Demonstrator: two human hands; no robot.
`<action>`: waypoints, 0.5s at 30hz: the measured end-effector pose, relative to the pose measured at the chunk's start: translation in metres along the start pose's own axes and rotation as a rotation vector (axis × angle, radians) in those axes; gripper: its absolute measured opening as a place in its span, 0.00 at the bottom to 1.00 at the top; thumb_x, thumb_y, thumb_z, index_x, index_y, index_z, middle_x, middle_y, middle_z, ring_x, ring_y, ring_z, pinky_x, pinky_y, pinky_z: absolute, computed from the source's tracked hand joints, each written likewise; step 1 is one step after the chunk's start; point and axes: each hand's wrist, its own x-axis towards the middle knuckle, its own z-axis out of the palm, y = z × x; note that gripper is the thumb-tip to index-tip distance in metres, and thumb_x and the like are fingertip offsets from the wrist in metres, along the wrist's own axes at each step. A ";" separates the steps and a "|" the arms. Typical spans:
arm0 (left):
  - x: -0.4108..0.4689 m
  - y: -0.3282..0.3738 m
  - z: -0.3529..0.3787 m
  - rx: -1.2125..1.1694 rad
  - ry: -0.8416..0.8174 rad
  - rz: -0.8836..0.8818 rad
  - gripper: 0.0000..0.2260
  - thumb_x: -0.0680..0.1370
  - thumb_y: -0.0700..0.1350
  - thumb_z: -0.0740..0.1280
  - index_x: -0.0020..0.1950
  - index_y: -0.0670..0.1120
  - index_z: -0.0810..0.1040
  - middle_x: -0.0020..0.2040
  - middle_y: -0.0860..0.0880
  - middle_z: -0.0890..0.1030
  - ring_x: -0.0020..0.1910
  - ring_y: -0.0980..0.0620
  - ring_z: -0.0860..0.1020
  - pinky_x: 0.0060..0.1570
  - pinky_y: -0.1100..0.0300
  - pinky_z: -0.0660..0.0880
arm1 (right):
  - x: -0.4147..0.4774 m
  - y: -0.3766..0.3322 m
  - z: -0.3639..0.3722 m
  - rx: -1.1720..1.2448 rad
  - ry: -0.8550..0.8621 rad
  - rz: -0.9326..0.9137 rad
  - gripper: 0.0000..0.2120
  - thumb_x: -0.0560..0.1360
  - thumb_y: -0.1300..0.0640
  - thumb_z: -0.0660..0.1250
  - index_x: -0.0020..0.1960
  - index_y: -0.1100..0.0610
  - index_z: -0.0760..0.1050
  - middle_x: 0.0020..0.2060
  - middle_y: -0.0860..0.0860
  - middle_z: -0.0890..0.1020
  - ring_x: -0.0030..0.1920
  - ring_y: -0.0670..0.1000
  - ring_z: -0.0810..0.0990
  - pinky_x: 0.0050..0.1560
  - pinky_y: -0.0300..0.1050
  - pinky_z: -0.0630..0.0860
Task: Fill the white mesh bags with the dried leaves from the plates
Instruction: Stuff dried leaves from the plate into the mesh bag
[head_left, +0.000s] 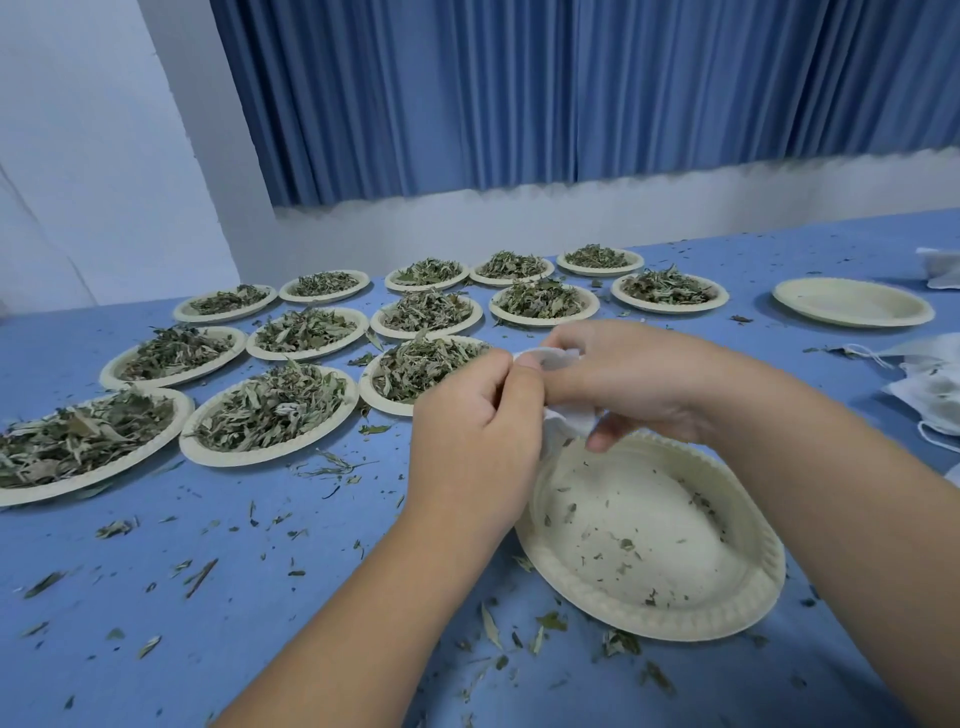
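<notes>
A person's left hand (475, 415) and right hand (639, 379) hold a white bag (551, 358) between them, each grip closed on its cloth, just above a near-bare plate (727, 618) on the blue table (208, 545). 13 plates of leaves (270, 410) sit left and behind. An empty plate (852, 323) and more bags (930, 389) lie far right.

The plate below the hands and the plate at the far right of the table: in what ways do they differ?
The near plate holds scattered leaf crumbs; the far plate looks bare. The left hand and right hand, gripping a white bag, hide part of the near plate; nothing covers the far plate. Both are pale, round and shallow.
</notes>
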 end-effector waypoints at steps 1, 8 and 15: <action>0.000 0.000 0.000 0.019 -0.010 0.012 0.18 0.75 0.50 0.61 0.32 0.39 0.67 0.27 0.47 0.66 0.29 0.50 0.65 0.30 0.54 0.64 | 0.000 0.001 0.002 0.052 -0.072 0.002 0.06 0.73 0.59 0.68 0.48 0.58 0.75 0.34 0.51 0.80 0.32 0.48 0.78 0.26 0.38 0.73; 0.000 -0.003 -0.001 0.120 -0.031 0.119 0.19 0.77 0.48 0.62 0.28 0.45 0.64 0.24 0.54 0.68 0.27 0.56 0.66 0.30 0.54 0.67 | 0.006 -0.001 0.014 0.043 -0.004 -0.073 0.14 0.69 0.73 0.55 0.31 0.59 0.70 0.19 0.53 0.73 0.21 0.50 0.71 0.23 0.35 0.69; 0.002 0.001 -0.001 0.037 -0.049 0.048 0.17 0.75 0.48 0.61 0.26 0.51 0.64 0.23 0.56 0.66 0.26 0.58 0.64 0.28 0.62 0.59 | 0.017 -0.002 0.023 -0.239 0.133 -0.119 0.14 0.69 0.72 0.56 0.30 0.58 0.69 0.24 0.56 0.74 0.24 0.53 0.71 0.25 0.38 0.64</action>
